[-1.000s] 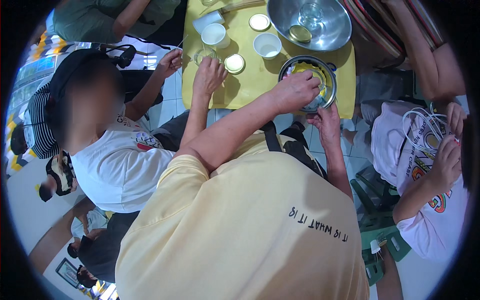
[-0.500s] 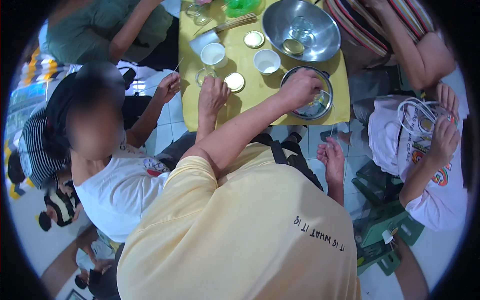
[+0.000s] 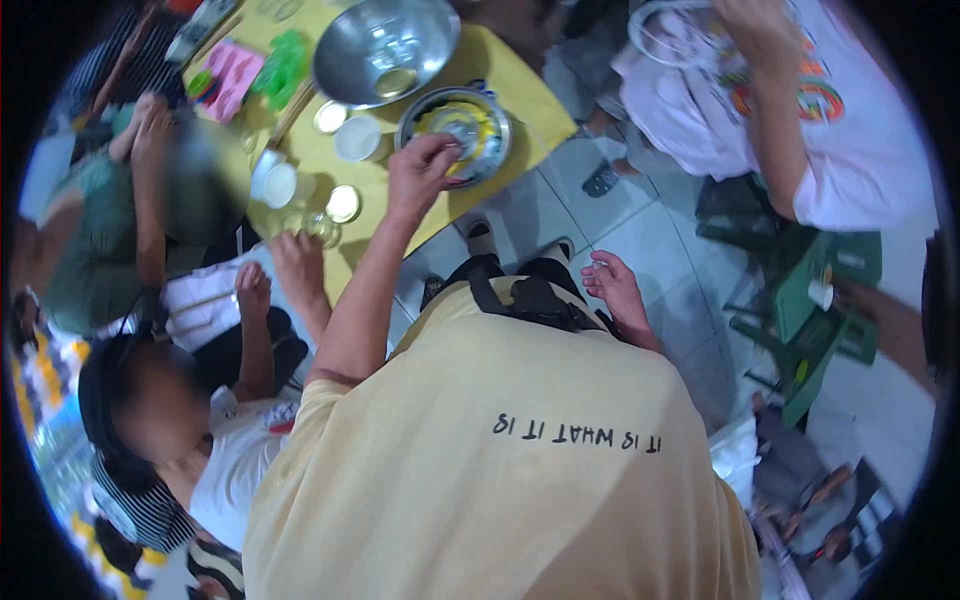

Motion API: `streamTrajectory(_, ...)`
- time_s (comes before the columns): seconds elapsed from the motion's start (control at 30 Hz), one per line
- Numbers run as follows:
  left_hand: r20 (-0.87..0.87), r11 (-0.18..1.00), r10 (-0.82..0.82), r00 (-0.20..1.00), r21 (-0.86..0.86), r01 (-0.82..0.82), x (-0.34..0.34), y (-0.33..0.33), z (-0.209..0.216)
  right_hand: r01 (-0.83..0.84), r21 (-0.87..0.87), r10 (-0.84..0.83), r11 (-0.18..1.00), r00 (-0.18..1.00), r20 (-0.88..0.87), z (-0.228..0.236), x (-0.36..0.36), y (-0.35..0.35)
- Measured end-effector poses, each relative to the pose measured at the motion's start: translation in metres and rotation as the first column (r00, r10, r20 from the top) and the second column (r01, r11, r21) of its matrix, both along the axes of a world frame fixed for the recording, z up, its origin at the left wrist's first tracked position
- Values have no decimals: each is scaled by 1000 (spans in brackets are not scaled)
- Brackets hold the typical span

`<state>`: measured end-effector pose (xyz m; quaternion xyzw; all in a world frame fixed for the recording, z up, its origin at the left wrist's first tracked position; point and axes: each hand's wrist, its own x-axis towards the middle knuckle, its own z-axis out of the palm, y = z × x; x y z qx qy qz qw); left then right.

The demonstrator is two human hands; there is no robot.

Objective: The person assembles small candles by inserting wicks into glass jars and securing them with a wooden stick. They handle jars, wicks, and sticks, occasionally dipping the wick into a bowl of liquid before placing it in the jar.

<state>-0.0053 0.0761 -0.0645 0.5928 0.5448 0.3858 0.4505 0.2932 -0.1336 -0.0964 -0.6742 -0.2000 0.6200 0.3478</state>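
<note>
- Currently, the left hand (image 3: 425, 175) reaches over the metal pot (image 3: 507, 140) at upper centre, thumb and fingers drawn nearly together; whether they pinch anything, I cannot tell.
- The right hand (image 3: 615, 285), right of centre and well apart from the yellow table (image 3: 535, 100), is half curled — a pale speck shows at its fingertips, too small to say whether it is held.
- Inside the pot are a round clear glass (image 3: 462, 125) and something yellow with a frilled edge (image 3: 486, 118).
- My worry: the pot could slide or tip, since it sits near the table's edge with neither hand visibly bracing it; a sideways drag from the left hand would do it.
- The left forearm might also catch the glass jar (image 3: 324, 230) just left of it, should it swing toward the left of the frame.
- Counted: one pot, one large steel bowl (image 3: 345, 75), two upright white cups (image 3: 358, 140), three round lids (image 3: 343, 203) — two on the table, one in the bowl — and one green bag (image 3: 282, 70), upper left.
</note>
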Motion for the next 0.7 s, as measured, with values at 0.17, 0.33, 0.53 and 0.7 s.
streamTrajectory(0.17,276,991,43,960,-133,-6,0,0,-18,66,-25,-63,997,990,123,-49,30,-62)
streamTrajectory(0.33,-220,957,-233,947,121,264,-27,31,-43,200,-125,-170,972,961,217,-59,38,-123)
streamTrajectory(0.53,-898,656,-103,428,261,708,8,28,18,-344,-16,286,939,754,591,-104,-1,-174)
streamTrajectory(0.7,-933,501,-237,270,121,857,9,38,19,-39,95,6,995,946,323,-129,-56,-212)
